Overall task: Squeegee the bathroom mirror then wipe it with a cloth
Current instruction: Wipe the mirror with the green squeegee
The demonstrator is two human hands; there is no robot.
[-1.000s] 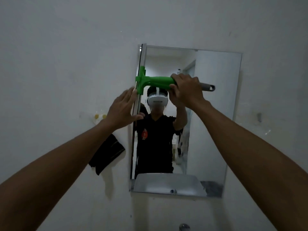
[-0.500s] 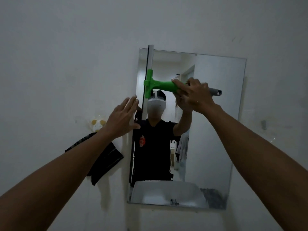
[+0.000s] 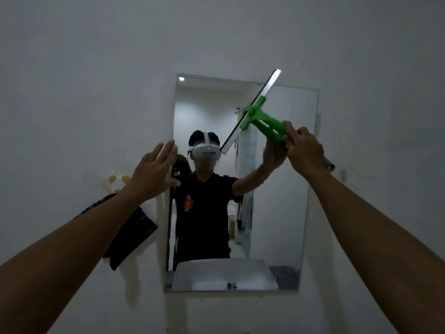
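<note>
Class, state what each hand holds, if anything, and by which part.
The right hand grips the squeegee by its green handle. The left hand holds nothing, fingers straight.

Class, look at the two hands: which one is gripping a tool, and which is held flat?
The right hand grips the green squeegee. The left hand holds nothing, fingers straight at the mirror's left edge.
</note>
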